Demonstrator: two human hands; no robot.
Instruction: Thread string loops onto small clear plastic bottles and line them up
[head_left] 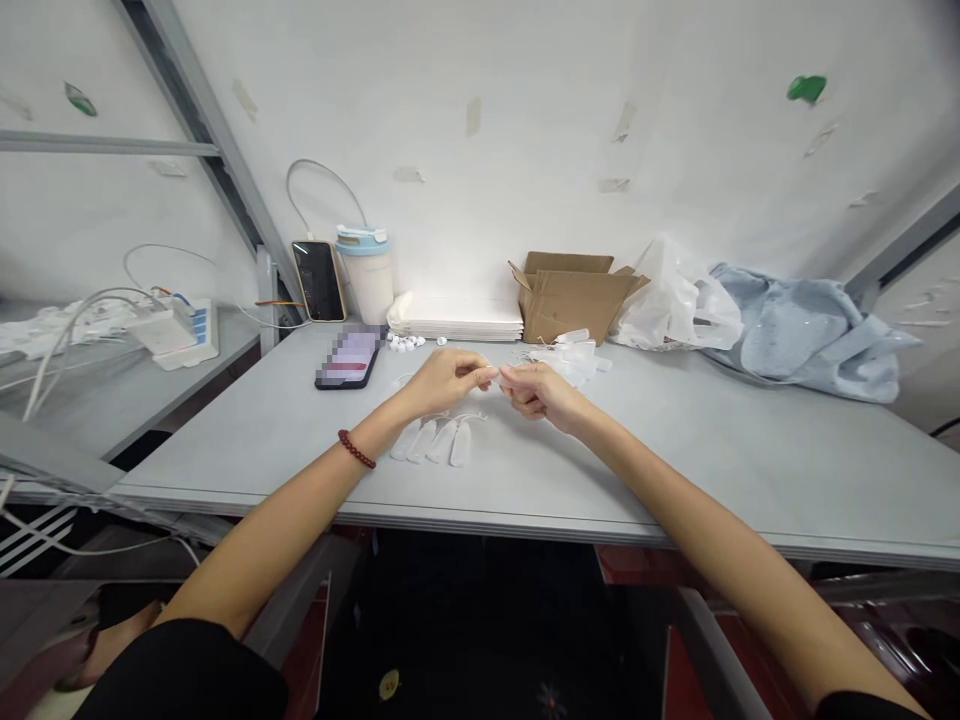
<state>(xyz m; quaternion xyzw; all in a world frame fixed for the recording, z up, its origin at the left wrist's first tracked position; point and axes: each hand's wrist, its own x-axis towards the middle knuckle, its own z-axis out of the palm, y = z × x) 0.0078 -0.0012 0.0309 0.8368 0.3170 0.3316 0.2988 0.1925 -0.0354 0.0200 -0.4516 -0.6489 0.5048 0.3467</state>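
My left hand [450,382] and my right hand [541,392] meet fingertip to fingertip above the middle of the table. Both are closed in a pinch. A whitish bit shows between the fingertips, too small to name. Just below my left hand, several translucent white tags [442,442] with thin strings lie side by side in a slanted row. Behind my right hand is a loose pile of similar translucent white pieces [576,358], some with strings. Small white caps or beads [406,342] are scattered behind my left hand.
Along the wall stand an upright phone [319,281], a cup with a blue lid [367,278], a stack of white sheets [457,318], an open cardboard box [574,300], a plastic bag [675,305] and blue fabric [806,325]. Another phone [351,357] lies flat on the grey table [735,450].
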